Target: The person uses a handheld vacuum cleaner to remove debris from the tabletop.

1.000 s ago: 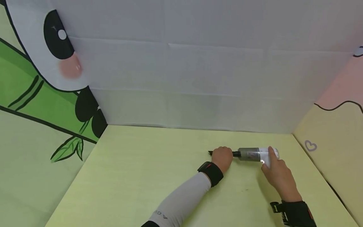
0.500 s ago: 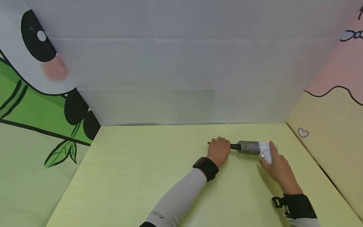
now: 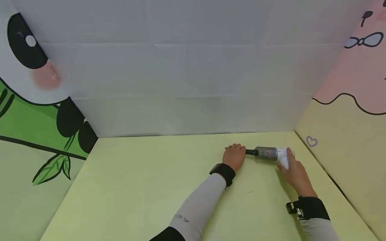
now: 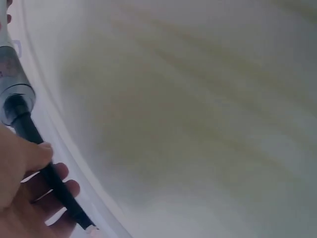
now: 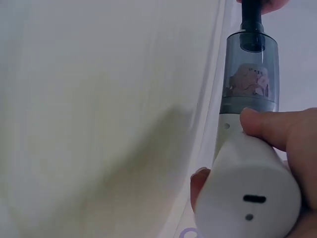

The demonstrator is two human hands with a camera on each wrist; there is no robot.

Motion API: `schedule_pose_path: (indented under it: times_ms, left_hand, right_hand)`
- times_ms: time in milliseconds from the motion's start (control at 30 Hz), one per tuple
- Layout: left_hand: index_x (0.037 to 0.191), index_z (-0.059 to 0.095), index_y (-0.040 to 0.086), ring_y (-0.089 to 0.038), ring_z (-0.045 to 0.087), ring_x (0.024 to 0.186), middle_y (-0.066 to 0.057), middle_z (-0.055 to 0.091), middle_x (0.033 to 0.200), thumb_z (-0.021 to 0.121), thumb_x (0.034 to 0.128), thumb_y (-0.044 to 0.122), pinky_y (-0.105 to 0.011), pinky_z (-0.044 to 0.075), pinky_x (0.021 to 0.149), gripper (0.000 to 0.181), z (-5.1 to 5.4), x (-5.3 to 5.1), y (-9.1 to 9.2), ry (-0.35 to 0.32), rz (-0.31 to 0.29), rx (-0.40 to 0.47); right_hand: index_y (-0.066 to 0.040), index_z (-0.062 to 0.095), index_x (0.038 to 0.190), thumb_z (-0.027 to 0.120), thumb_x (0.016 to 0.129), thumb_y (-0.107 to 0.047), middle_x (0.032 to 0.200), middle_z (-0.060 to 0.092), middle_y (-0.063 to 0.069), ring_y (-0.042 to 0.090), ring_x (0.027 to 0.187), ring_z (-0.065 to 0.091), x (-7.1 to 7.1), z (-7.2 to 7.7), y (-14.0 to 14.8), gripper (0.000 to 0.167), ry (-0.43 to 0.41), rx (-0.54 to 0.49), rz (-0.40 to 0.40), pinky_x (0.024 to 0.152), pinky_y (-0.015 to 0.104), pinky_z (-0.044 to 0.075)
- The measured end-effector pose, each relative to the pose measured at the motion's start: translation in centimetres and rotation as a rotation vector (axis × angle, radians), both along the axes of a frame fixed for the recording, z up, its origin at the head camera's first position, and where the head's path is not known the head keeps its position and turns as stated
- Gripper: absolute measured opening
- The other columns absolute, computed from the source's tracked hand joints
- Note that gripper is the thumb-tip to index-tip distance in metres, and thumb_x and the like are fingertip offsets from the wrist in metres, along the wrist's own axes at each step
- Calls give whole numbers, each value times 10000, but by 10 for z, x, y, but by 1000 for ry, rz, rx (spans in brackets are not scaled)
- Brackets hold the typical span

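A small handheld vacuum cleaner [image 3: 266, 153] is held level above the far right part of the yellow table, its nozzle pointing left. My right hand [image 3: 298, 175] grips the white handle [image 5: 250, 183], thumb along the body in the right wrist view. Around the black nozzle [image 4: 62, 191] curl the thumb and fingers of my left hand [image 3: 234, 156]. The nozzle tip just shows past that hand in the head view. Through the clear dust cup [image 5: 250, 74], pinkish bits or a printed patch show; I cannot tell which.
The yellow table top [image 3: 144, 180] meets a pale grey back wall [image 3: 187, 73]. Side panels rise at both edges, the right one [image 3: 337, 144] close to the right hand. Black bands sit on both wrists, over grey sleeves.
The head view has turned slightly to the right, so the walls shift left in it. Both hands keep their hold on the vacuum cleaner, with little visible movement over the table.
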State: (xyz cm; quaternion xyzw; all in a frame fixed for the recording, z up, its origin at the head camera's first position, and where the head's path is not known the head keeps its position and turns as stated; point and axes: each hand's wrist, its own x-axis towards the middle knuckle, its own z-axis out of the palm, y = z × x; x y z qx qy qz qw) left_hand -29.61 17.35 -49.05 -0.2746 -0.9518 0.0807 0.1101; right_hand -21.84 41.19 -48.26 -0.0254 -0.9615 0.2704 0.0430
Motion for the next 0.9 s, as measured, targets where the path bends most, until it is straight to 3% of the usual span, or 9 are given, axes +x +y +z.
schedule_pose_path:
  times_ms: [300, 433, 567, 700, 900]
  left_hand:
    - [1475, 493, 214, -129, 491, 1355, 54, 550, 1432, 451, 1093, 357, -304, 375, 1146, 410, -2, -2, 13, -183, 38, -16]
    - [1510, 447, 211, -128, 450, 1394, 63, 521, 1467, 438, 1093, 371, -304, 350, 1163, 447, 8, 1, 14, -214, 43, -31]
    - [1525, 427, 199, -145, 407, 1432, 57, 497, 1494, 426, 1096, 361, -304, 337, 1170, 459, 20, 6, 13, -233, 34, -24]
    - [1566, 365, 203, -156, 328, 1491, 56, 407, 1578, 431, 1090, 399, -294, 293, 1195, 519, 23, 10, 13, -275, 21, -33]
    - [1601, 289, 203, -157, 257, 1526, 54, 313, 1636, 445, 1066, 492, -278, 237, 1218, 628, 25, 8, 7, -350, -14, -48]
  right_hand:
    - [100, 40, 1561, 594, 1021, -197, 997, 540, 415, 389, 778, 542, -9, -9, 14, 829, -63, 32, 16, 611, 428, 444]
    - [100, 32, 1559, 574, 1030, -239, 1100, 466, 499, 549, 897, 537, -13, -9, 18, 830, -107, 56, -3, 672, 531, 458]
    - [100, -17, 1555, 548, 1040, -260, 1226, 341, 571, 720, 1089, 400, -17, -7, 20, 845, -169, 72, -24, 800, 679, 420]
    - [96, -51, 1552, 550, 1037, -262, 1256, 304, 576, 739, 1130, 349, -16, -8, 23, 869, -207, 70, -47, 851, 711, 394]
    - [91, -92, 1549, 555, 1025, -295, 1216, 277, 587, 744, 1131, 321, -7, -4, 19, 918, -203, 109, -117, 849, 725, 392]
